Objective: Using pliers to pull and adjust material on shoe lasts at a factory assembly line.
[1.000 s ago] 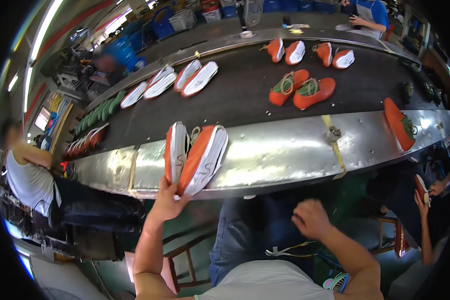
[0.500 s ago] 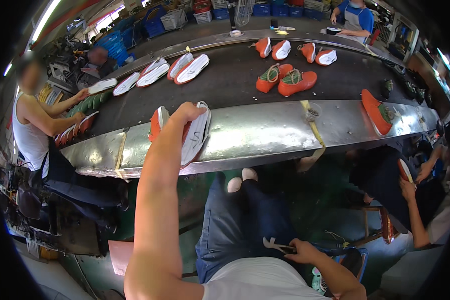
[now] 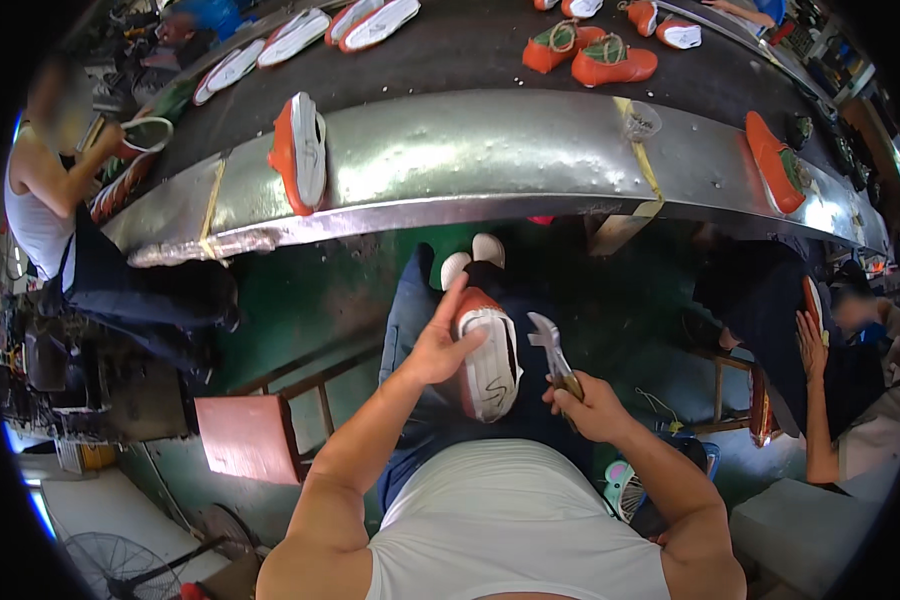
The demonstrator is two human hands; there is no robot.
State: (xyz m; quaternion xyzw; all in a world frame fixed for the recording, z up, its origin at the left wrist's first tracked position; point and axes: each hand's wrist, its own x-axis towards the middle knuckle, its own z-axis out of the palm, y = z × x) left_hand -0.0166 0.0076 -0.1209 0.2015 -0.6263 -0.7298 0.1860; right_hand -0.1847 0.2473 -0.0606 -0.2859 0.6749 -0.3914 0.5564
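Over my lap, my left hand (image 3: 438, 347) grips a red shoe (image 3: 491, 372) by its side. Its white sole, marked with a dark scribble, faces up. To the right of it, my right hand (image 3: 592, 406) is wrapped round the handles of metal lasting pincers (image 3: 546, 342). The head of the pincers points away from me, beside the shoe and apart from it. On the metal ledge ahead, another red shoe (image 3: 299, 155) with a white sole lies on its side.
A dark conveyor belt (image 3: 440, 125) runs behind the metal ledge (image 3: 500, 150), carrying several shoes. A red shoe (image 3: 773, 165) and a small clear cup (image 3: 642, 122) rest on the ledge. A person (image 3: 60, 190) works at left, another (image 3: 820, 400) at right. A stool (image 3: 250, 438) stands at my left.
My left hand has brought the shoe from the metal ledge back over my lap. My right hand has raised the pincers toward it. The view has tilted down.
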